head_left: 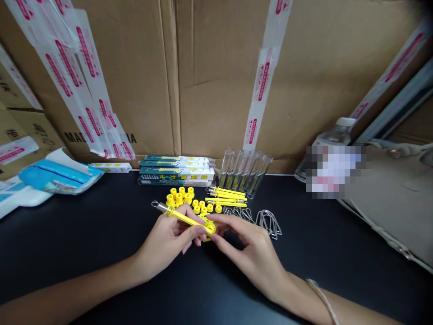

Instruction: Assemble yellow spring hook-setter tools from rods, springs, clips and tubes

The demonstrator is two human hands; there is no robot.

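My left hand [172, 237] is closed around a yellow plastic rod [185, 218], which slants up to the left. A metal spring with a wire ring [161, 206] sits at its upper end. At the rod's lower right end is a round yellow cap [211, 227], pinched by the thumb and fingers of my right hand [248, 246]. Whether the cap is fixed on the rod I cannot tell. Just beyond my hands stand several yellow flanged caps [179, 197] and smaller yellow caps [203, 209]. More yellow rods with springs [226, 194] lie behind my right hand.
Clear printed tubes [244, 171] stand in a row against the cardboard [213, 90]. Beside them are stacked green-and-white boxes [176, 171]. Wire hooks [269, 222] lie right of the rods. A bottle [333, 135] and a beige bag [392, 203] occupy the right, a blue packet [64, 174] the left.
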